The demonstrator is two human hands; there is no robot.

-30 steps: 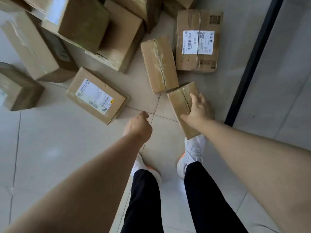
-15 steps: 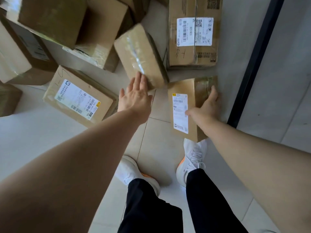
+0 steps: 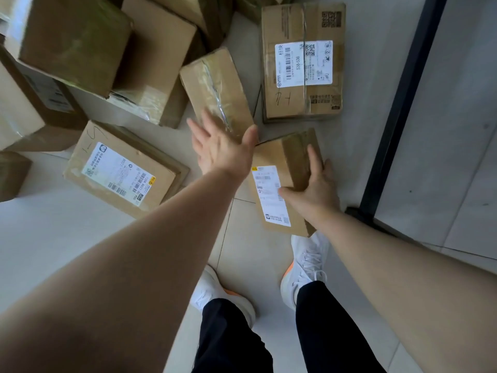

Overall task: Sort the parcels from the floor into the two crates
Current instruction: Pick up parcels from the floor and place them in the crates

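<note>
Head view: person bent over a tiled floor strewn with cardboard parcels.
Right hand: grips the small labelled parcel, thumb on its white-labelled face, fingers laid over the taped face and right side.
Small labelled parcel: on the floor near its right edge, beside the black frame, just ahead of the right shoe.
Left hand: fingers spread, palm down at the near end of the taped parcel; contact cannot be told.
Taped parcel: tilted, between the far-left pile and the large labelled parcel.
Flat parcel: label up, left of the left hand.
</note>
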